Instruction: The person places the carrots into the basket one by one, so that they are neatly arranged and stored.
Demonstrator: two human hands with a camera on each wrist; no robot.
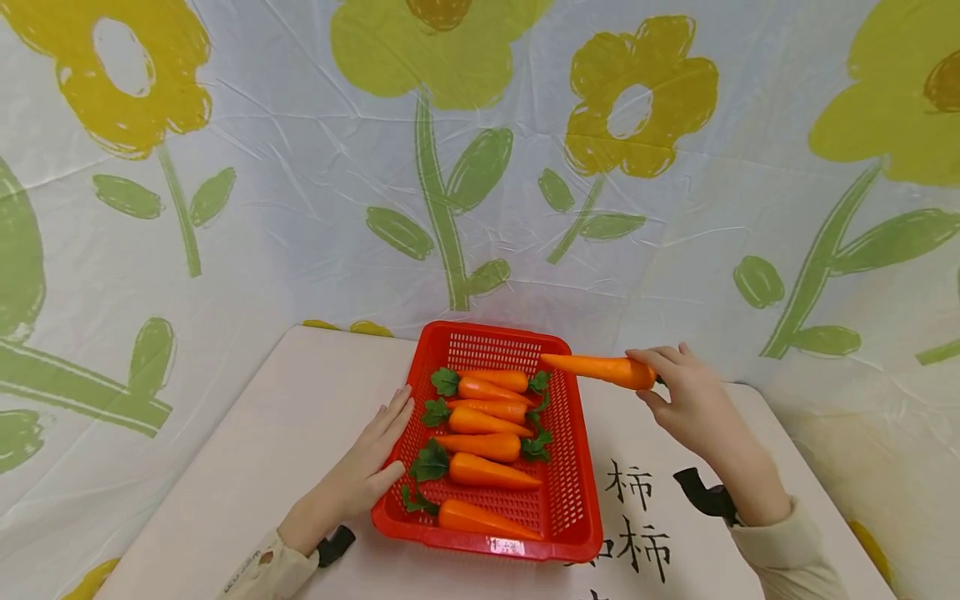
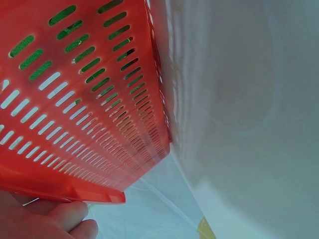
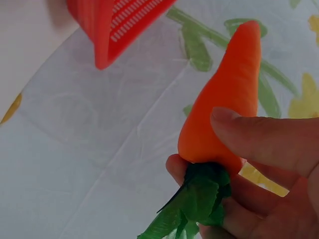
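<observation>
In the head view my right hand (image 1: pixel 693 400) pinches an orange carrot (image 1: pixel 600 369) by its thick end, above the table to the right of the basket. Its thin tip points left over the rim. Up close in the right wrist view, thumb and fingers hold the carrot (image 3: pixel 224 94) just above its green leaves (image 3: pixel 199 199). My left hand (image 1: pixel 363 462) rests along the left rim of a red plastic basket (image 1: pixel 577 467), fingers fairly straight. Several more carrots (image 1: pixel 491 473) with leafy tops lie crosswise in a column inside, some with leaves to the left, others to the right.
The basket stands on a white table (image 1: pixel 300 417) with black brush-style characters (image 1: pixel 645 546) on its right part. Behind and around it hangs a white cloth (image 1: pixel 285 150) printed with yellow flowers and green leaves. A black strap (image 1: pixel 705 493) is at my right wrist.
</observation>
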